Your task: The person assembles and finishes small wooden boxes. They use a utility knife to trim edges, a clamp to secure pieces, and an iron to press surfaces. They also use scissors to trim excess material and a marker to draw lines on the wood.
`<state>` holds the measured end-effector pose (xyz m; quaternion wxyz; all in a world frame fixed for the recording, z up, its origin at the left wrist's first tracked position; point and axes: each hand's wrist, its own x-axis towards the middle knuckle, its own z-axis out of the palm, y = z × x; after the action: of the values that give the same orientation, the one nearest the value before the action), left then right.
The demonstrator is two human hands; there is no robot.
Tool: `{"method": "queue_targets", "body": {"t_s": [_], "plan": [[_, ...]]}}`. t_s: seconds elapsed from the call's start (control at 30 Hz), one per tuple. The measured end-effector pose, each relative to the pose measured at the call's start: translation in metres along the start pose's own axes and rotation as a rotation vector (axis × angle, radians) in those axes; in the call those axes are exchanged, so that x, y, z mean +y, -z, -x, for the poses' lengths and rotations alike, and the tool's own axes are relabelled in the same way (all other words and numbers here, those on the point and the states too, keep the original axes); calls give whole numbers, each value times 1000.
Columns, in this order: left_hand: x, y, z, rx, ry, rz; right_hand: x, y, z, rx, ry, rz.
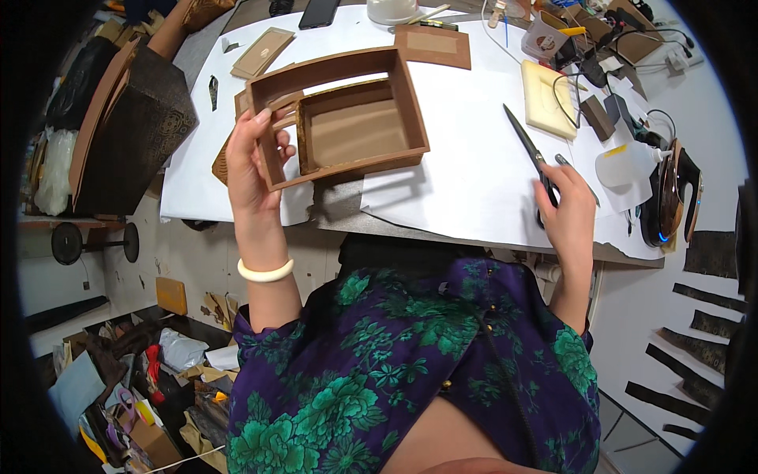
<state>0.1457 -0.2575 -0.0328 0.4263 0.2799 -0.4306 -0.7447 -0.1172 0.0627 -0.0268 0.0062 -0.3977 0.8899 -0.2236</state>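
Observation:
My left hand (254,162) grips the left side of a brown box frame (410,103), thumb on the rim and fingers curled inside. The frame is rectangular and tilted toward me above the table. Inside it sits a smaller open compartment with a tan floor (355,130) and rough, darker edges. At the right of the table, my right hand (567,207) is closed around the handles of dark scissors (523,133). Their blades point away and to the left. A slim dark tool (562,160) lies beside that hand, partly covered by it.
White paper (466,182) covers the table. Brown panels (442,47) and a phone (320,12) lie at the back. On the right are a cream block (547,99), a translucent squeeze bottle (624,164), cables and a glossy brown appliance (671,193). A dark patterned box (146,130) stands left.

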Motion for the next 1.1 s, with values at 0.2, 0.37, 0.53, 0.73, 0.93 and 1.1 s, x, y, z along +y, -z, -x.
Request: {"method": "queue_targets", "body": {"t_s": [0.2, 0.37, 0.53, 0.73, 0.93, 1.1], "plan": [[-11, -2, -19, -61, 174, 123, -69, -67, -62, -145, 432, -859], [-5, 7, -17, -37, 147, 92, -83, -77, -77, -230, 684, -871], [23, 57, -3, 72, 22, 188, -88, -86, -78, 41, 185, -843], [16, 123, 12, 251, -71, 272, -92, -108, -99, -149, 164, -404], [-8, 115, 24, 474, -171, 335, -83, -88, -56, 189, 279, -451], [-38, 113, 16, 353, -95, 192, -59, -48, -29, 410, 278, -341]]}}
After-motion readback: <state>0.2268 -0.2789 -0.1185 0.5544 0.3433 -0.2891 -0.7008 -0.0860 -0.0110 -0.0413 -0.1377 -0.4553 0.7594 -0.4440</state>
